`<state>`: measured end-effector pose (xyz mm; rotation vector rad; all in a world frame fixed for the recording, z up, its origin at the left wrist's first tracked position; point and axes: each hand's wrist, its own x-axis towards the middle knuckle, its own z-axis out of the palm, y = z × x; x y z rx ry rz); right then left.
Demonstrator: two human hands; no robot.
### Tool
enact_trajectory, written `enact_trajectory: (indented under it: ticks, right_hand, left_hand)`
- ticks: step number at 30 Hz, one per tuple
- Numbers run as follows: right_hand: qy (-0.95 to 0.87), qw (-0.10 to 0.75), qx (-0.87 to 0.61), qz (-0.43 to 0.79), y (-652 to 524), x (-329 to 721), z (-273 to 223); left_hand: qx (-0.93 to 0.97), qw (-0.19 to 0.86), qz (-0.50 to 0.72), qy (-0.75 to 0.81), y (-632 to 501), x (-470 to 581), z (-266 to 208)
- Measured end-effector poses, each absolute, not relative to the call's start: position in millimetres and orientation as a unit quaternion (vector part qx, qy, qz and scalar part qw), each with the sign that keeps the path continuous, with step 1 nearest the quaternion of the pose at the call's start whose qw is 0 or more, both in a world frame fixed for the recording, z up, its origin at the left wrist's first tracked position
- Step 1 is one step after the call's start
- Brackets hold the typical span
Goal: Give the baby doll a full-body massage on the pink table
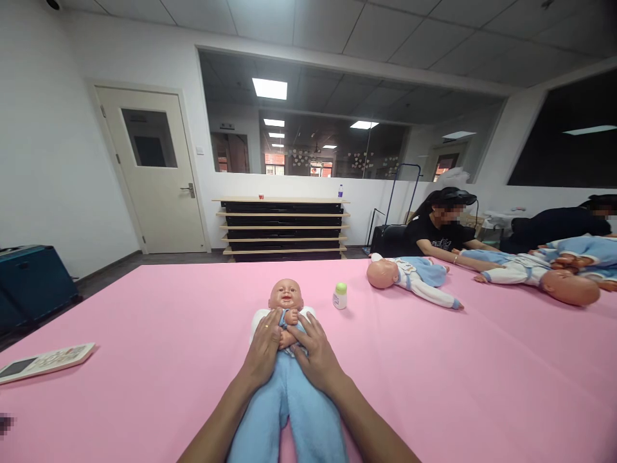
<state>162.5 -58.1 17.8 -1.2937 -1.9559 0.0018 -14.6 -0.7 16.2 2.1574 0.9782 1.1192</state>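
A baby doll [286, 294] in a white top and light blue trousers lies on its back on the pink table cover [159, 360], head pointing away from me. Flat on one side of its chest rests my left hand [263, 347], fingers stretched out and a ring on one of them. My right hand [315, 350] lies on the other side with its fingers spread. Between my hands show the doll's small hands, folded over its chest. To the right of the doll's head stands a small white bottle [340, 297] with a green cap.
Another doll [414, 278] lies further right, and more dolls [569, 287] are beyond it. A person [441, 225] in a headset reaches onto the table there; a second person bends over farther right. A white panel [48, 361] lies at left. Stacked boards [284, 218] stand behind.
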Motion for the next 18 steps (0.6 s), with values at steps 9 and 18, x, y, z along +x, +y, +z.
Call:
enact_trajectory:
  ticks: [9,18]
  right_hand:
    - [-0.667,0.538,-0.515,0.032,-57,168,17]
    - [-0.261,0.747,-0.592,0.15,-34,220,-4]
  left_hand:
    - [0.696,0.25,0.527,0.418,4,-24,19]
    - [0.324,0.293,0.62,0.651,37,-74,3]
